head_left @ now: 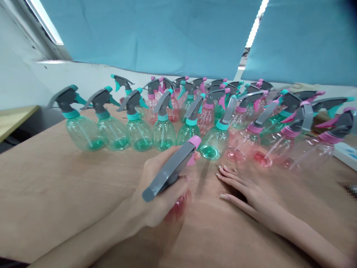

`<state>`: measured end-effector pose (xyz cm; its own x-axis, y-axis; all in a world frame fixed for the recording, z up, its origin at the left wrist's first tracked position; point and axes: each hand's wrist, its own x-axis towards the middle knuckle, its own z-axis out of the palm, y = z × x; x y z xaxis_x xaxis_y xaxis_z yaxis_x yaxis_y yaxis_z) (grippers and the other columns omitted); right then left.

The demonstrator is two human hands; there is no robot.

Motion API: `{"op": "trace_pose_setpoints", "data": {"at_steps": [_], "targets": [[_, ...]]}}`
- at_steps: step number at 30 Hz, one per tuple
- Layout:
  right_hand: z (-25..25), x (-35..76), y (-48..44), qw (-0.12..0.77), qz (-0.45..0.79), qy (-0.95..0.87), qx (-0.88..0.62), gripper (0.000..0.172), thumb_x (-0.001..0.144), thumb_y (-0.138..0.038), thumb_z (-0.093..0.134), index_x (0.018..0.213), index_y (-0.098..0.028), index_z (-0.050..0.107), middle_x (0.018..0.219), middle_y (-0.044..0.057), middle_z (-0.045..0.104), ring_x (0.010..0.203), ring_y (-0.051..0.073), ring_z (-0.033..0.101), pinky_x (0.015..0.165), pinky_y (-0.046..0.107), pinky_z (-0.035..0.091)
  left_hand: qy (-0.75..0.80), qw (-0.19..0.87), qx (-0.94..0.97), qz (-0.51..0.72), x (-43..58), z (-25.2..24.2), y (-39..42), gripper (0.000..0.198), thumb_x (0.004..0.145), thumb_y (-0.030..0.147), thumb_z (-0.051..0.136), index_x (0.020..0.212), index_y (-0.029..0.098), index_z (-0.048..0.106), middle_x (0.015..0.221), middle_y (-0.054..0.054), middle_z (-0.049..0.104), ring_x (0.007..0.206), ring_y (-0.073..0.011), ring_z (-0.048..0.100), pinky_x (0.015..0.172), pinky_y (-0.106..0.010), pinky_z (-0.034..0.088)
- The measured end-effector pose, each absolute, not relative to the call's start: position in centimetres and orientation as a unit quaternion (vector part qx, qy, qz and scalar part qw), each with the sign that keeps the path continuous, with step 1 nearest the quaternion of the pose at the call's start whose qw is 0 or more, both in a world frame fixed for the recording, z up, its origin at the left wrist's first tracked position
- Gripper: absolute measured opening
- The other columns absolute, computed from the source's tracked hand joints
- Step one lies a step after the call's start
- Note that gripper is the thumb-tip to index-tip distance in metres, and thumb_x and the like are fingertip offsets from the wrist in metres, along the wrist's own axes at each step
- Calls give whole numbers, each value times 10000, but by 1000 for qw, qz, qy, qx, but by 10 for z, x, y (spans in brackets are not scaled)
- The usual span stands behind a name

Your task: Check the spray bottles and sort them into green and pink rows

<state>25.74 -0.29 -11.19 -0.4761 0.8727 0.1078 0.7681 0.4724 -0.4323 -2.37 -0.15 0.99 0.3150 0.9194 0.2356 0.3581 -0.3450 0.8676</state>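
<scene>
Bottle in pink is partly hidden by the left hand, which is closed about it below the grey spray head. Most of the fingers are out of sight behind that head, and whether the base touches the table cannot be told. It stands nearer the wearer than the front row, before the middle of it.

The right hand holds nothing, its fingers stretched out and thumb apart, palm down, just in front of the pink end of the row; whether it rests on the wood is unclear.

Nine bottles make up that row: six green ones on the left, three pink ones on the right. More bottles in both colours crowd behind, overlapping too much for a sure count.

At the right edge a white box is cut off, with a blurred dark thing below it. A yellowish board juts in from the left. Blue cloth hangs beyond, split by one bright gap.
</scene>
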Motion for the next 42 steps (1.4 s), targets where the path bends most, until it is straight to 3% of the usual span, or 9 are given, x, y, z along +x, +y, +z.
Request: {"op": "trace_pose_setpoints", "data": {"at_steps": [8,13,19,24,30,39,42], "targets": [[-111,257,-3,148,157,-846,-487,552,979,-514,450,1445,-220,476,1542,77,399,1425,294,354,1145,556,333,423,347,738,396,-24,8,-1,190,736,147,492,893,207,579,621,75,393,530,-124,370,538,-261,394],[-111,257,-3,147,160,-846,-486,554,980,-514,450,1449,-218,471,1543,81,398,1427,290,351,1145,551,335,422,332,745,397,-25,8,1,134,733,176,482,832,209,567,683,46,511,585,-132,445,559,-255,428],[-111,257,-2,147,166,-844,-488,549,979,-512,457,1447,-225,474,1543,79,400,1430,293,344,1151,554,323,480,323,709,404,-22,6,0,338,727,245,503,1035,257,641,965,6,717,795,-190,650,741,-307,526],[-110,257,-3,148,175,-844,-486,546,975,-504,471,1450,-235,469,1548,76,395,1433,296,338,1152,554,325,486,316,706,407,-20,4,-1,397,747,239,520,1118,269,655,864,10,715,735,-186,645,755,-330,571],[-109,256,-3,164,181,-838,-488,528,966,-494,496,1445,-273,480,1535,65,419,1421,315,357,1143,575,331,474,346,696,413,-21,7,-2,391,747,216,558,1119,266,666,927,-4,718,741,-180,662,823,-333,602],[-107,256,-2,150,173,-843,-487,538,975,-505,471,1441,-237,482,1542,77,403,1428,304,345,1143,566,332,465,354,698,414,-20,7,-2,376,746,217,556,1106,248,658,716,35,597,570,-140,552,783,-316,586],[-108,256,-3,158,177,-841,-485,531,971,-493,489,1443,-251,480,1540,73,406,1428,307,344,1143,572,330,464,364,694,413,-20,7,-2,387,738,201,558,1112,251,645,679,43,543,573,-148,523,691,-294,569]]}}
